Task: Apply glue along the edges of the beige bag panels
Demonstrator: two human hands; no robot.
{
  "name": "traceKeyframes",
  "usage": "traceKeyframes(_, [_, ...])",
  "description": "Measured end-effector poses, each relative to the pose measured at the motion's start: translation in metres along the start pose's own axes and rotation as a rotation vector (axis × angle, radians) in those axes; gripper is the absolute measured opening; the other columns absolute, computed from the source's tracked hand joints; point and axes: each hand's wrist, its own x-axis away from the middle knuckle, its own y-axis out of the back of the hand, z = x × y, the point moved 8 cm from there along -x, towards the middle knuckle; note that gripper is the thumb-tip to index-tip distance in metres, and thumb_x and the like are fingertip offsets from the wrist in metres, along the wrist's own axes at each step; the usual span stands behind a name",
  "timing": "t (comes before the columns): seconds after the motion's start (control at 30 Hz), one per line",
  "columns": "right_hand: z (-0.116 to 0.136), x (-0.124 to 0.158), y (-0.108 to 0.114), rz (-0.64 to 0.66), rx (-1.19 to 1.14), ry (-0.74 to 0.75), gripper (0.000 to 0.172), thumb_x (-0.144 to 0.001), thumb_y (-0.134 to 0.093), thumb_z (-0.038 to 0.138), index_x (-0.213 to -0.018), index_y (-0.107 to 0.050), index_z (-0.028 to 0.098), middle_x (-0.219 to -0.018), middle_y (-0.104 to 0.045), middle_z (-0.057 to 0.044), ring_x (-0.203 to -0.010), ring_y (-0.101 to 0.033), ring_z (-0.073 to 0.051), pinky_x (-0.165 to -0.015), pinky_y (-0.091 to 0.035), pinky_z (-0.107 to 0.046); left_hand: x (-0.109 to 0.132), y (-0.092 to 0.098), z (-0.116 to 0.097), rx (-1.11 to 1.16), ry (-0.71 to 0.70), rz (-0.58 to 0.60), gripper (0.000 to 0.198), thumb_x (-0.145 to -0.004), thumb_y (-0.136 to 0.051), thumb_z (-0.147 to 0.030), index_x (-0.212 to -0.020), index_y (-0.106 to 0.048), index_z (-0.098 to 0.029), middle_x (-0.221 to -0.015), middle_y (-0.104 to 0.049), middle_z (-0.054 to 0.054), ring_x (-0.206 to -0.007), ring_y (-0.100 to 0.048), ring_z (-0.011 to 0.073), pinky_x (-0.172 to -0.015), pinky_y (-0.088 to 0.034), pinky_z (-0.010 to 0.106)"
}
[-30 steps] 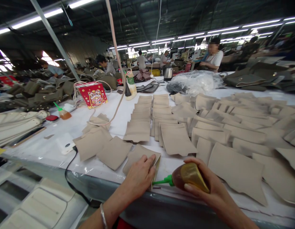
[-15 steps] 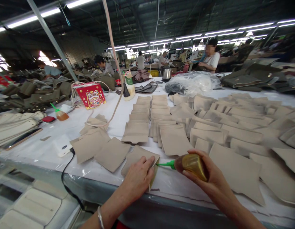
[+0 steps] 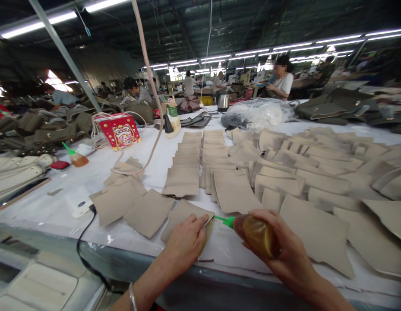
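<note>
The left hand (image 3: 186,236), fingers together, lies on a tan panel (image 3: 178,212) near the front edge of the bench (image 3: 232,248); I can't tell if it pinches. Bare room lies below the green nozzle (image 3: 226,220) at the panel's corner. The right hand (image 3: 288,242) wraps the amber bottle (image 3: 257,234).

My bottle (image 3: 258,235) is yellow-brown with a bright green tip (image 3: 228,221), and my flat pieces (image 3: 151,211) are plain tan on a white bench (image 3: 99,168). The bag (image 3: 121,131) is red, with gold spots and a cartoon face in white, yellow and red. My bangle (image 3: 132,296) is silver, and the heap (image 3: 48,127) on the left is dark brown-green.
</note>
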Motion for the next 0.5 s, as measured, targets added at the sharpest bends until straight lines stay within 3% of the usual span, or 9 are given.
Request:
traceKeyframes(0.33, [-0.006,0.008,0.002,-0.036,0.056,-0.069,0.038,-0.092,-0.064,0.038,-0.124,-0.047,0.026,-0.115,-0.053,-0.005,-0.101,-0.056,-0.022,-0.088,-0.046,-0.026,0.0,0.001,-0.001,0.007,0.009,-0.003,0.047,-0.091,-0.028,-0.022,-0.131,-0.053,-0.024,-0.103,-0.062,0.006,-0.095,-0.062,0.0226,-0.087,-0.047,0.036])
traceKeyframes(0.5, [-0.014,0.016,0.022,-0.164,0.013,-0.212,0.039,-0.087,-0.067,0.04,-0.12,-0.05,0.028,-0.113,-0.056,-0.002,-0.099,-0.057,-0.021,-0.085,-0.046,-0.023,0.0,0.002,0.003,0.073,-0.001,-0.02,0.047,-0.091,-0.029,-0.022,-0.131,-0.054,-0.024,-0.11,-0.064,0.006,-0.102,-0.061,0.0214,-0.094,-0.045,0.036])
